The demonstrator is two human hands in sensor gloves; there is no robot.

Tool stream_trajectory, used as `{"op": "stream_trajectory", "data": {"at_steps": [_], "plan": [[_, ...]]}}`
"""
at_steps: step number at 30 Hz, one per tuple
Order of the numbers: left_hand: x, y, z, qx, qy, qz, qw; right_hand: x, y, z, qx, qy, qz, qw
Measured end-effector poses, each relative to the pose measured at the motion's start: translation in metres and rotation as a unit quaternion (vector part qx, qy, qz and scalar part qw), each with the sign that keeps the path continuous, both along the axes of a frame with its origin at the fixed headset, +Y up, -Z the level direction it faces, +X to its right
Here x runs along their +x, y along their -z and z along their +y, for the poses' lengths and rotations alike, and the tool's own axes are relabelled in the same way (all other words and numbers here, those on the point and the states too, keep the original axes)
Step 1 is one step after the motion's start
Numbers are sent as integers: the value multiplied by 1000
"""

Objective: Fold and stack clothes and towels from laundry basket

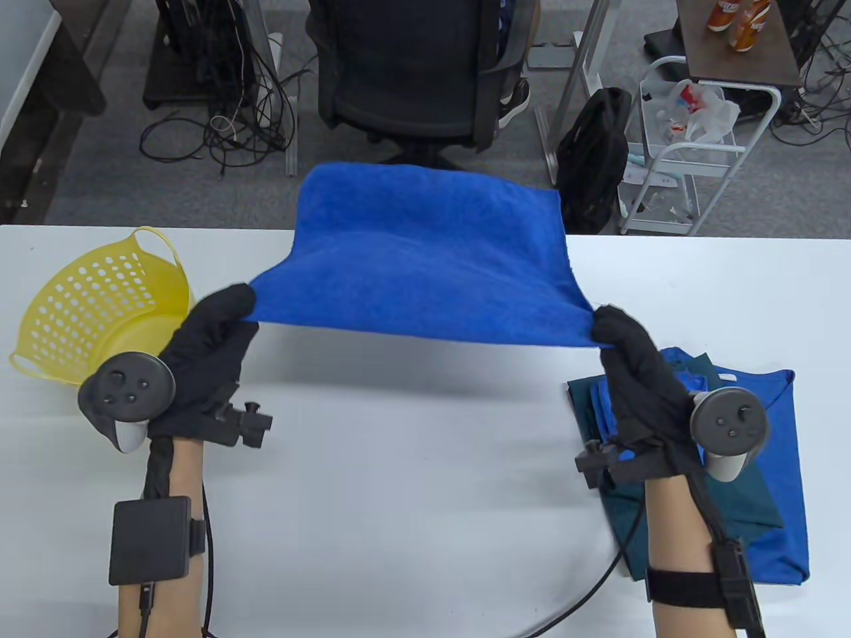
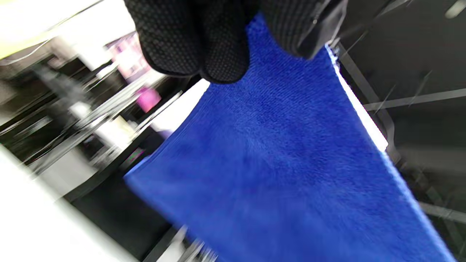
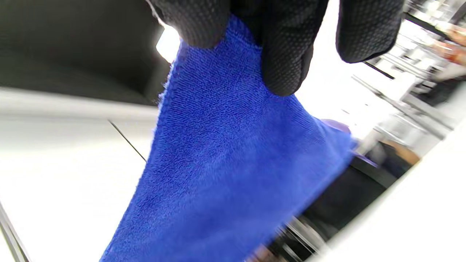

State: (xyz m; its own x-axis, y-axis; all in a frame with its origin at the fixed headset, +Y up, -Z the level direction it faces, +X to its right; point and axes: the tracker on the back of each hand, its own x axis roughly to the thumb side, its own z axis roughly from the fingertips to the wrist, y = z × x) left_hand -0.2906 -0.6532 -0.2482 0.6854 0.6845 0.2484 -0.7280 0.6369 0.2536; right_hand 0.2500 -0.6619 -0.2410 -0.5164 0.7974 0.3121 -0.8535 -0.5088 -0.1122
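A blue towel (image 1: 425, 252) is stretched out flat in the air above the white table (image 1: 412, 478), its far edge out past the table's back edge. My left hand (image 1: 219, 319) pinches its near left corner. My right hand (image 1: 615, 332) pinches its near right corner. The towel fills the left wrist view (image 2: 291, 163) under my gloved fingers (image 2: 204, 43). It hangs below my fingers (image 3: 284, 54) in the right wrist view (image 3: 225, 163). A yellow perforated laundry basket (image 1: 100, 306) lies tipped at the table's left, just behind my left hand.
A stack of folded clothes, blue (image 1: 784, 465) and dark teal (image 1: 751, 505), lies at the right of the table under my right forearm. A black office chair (image 1: 412, 73) and a white cart (image 1: 685, 153) stand beyond the far edge.
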Motion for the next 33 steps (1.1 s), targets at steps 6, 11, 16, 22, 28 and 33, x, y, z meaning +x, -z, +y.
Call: {"op": "stream_trajectory", "data": {"at_steps": [6, 11, 16, 22, 28, 33], "plan": [[3, -38, -87, -146, 64, -37, 986, -2, -35, -64, -124, -94, 33, 987], [-7, -60, -86, -200, 80, -65, 974, -1, -64, -66, -105, -153, 29, 982], [-18, -64, -79, -182, -4, -124, 975, 1, -70, -72, -66, -78, 54, 993], [-17, -60, -90, -234, -112, -222, 940, 10, -62, -87, -121, 66, 124, 983], [-25, -66, -86, -320, -25, -241, 916, 32, -63, -79, -231, 21, 212, 949], [-22, -95, -70, -334, 13, -305, 892, 29, -80, -55, -257, 19, 287, 923]]}}
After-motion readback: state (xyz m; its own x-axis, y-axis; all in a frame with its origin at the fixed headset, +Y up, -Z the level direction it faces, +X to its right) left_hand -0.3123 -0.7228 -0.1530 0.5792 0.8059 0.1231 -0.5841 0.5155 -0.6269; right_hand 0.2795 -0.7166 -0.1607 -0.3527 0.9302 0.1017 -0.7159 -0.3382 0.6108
